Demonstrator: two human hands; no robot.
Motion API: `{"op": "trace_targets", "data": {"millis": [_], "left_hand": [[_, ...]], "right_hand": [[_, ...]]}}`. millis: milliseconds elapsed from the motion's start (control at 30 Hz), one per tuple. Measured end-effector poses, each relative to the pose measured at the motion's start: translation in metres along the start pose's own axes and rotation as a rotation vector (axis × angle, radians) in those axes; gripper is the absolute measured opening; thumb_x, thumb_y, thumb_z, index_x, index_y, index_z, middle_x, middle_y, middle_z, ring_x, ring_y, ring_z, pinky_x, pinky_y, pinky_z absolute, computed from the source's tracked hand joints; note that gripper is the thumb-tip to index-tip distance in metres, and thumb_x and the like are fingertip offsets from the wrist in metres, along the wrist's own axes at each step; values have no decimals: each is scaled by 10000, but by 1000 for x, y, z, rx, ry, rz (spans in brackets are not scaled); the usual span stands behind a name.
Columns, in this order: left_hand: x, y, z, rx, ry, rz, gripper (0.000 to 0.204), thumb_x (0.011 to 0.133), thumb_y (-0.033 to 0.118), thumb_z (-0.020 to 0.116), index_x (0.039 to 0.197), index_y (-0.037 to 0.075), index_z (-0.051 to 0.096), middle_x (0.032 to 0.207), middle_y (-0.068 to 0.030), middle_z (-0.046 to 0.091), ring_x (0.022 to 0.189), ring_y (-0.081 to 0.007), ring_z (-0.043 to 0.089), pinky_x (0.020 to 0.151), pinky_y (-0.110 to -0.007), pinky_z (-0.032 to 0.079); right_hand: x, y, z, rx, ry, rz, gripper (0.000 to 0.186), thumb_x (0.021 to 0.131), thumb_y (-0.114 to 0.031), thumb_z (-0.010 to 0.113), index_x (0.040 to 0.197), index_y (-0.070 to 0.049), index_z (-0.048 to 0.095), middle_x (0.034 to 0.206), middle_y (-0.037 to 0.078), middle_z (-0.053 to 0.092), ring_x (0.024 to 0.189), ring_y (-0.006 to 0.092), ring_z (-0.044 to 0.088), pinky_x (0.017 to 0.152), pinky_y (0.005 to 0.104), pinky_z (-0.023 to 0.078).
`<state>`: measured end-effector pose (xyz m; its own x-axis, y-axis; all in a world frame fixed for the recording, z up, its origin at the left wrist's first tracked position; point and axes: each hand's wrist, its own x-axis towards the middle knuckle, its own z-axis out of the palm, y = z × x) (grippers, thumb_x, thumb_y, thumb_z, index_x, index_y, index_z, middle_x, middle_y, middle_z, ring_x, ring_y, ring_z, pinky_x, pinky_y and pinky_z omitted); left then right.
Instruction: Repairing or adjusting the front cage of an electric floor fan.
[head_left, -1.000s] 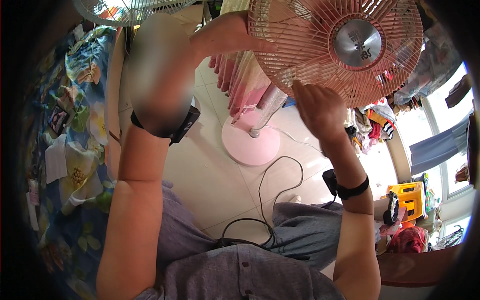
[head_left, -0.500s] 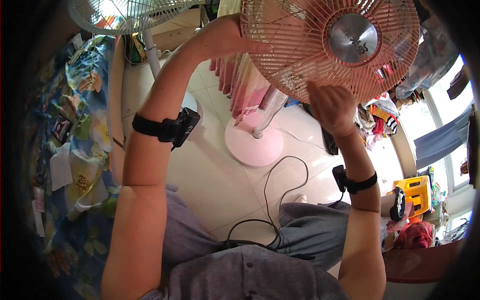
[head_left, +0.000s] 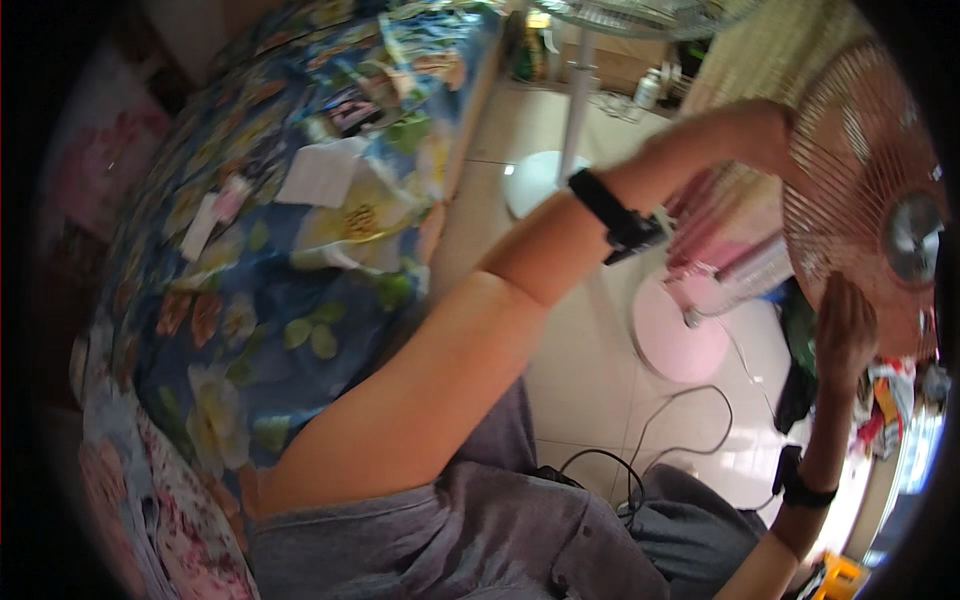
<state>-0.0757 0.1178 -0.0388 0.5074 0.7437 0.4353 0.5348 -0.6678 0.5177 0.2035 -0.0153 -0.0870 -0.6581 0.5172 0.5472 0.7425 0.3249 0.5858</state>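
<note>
A pink standing fan is at the right, its round wire cage facing me with a silver disc in the middle. Its pole looks wrapped in clear plastic and rises from a round pink base. At the cage's left rim my left hand is closed round the edge, most of its fingers hidden behind the wires. My right hand is at the lower front of the cage, fingers curled together; whatever is in them cannot be made out. Both forearms wear black straps with small devices.
On the left is a bed with a blue flowered sheet, bearing a white cloth and a phone-like object. Behind stands a second, white fan. Black cables loop across the tiled floor by my legs. Lower right shows a yellow crate.
My view has swung left, so the pink fan now sits at the right and more of the bed shows. Both hands stay at the cage, the left at its rim, the right low in front.
</note>
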Motion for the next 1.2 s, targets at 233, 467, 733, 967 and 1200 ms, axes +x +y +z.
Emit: {"op": "trace_targets", "data": {"millis": [233, 467, 733, 967, 1200], "left_hand": [[-14, -14, -9, -96, 111, 74, 882, 516, 719, 782, 995, -16, 689, 973, -179, 697, 947, -324, 653, 886, -377, 487], [-7, -11, -4, -86, 55, 47, 845, 522, 733, 769, 915, -11, 693, 924, -157, 705, 920, -310, 661, 856, -374, 496], [-19, -15, -17, -246, -176, -174, 1102, 510, 739, 773, 1267, -25, 528, 984, -146, 687, 961, -265, 639, 897, -337, 471], [-12, -20, 9, -493, -23, 27, 589, 772, 433, 773, 1221, 83, 621, 1123, -40, 671, 983, -145, 618, 839, -293, 491], [-23, -4, 1, -599, -102, -71, 547, 768, 396, 784, 1205, 101, 638, 1095, -21, 677, 959, -126, 615, 816, -282, 489]], "right_hand": [[15, 12, 3, -38, 121, 96, 240, 951, -108, 525, 1158, 3, 573, 1047, 131, 655, 878, 300, 659, 728, 398, 532], [27, -28, -13, 107, -120, 88, 255, 946, -115, 533, 1164, 8, 579, 972, 160, 661, 849, 317, 658, 710, 403, 527], [31, -9, -17, -7, -41, 201, 181, 884, -96, 576, 1052, -48, 622, 903, 99, 647, 750, 274, 636, 654, 393, 506], [38, -42, -20, 84, 114, 29, 278, 803, -111, 627, 1075, -57, 609, 787, 37, 588, 678, 190, 602, 568, 334, 474], [45, -21, -37, -23, 179, 153, 136, 809, -102, 620, 939, -84, 585, 700, 6, 544, 622, 164, 593, 525, 320, 464]]}}
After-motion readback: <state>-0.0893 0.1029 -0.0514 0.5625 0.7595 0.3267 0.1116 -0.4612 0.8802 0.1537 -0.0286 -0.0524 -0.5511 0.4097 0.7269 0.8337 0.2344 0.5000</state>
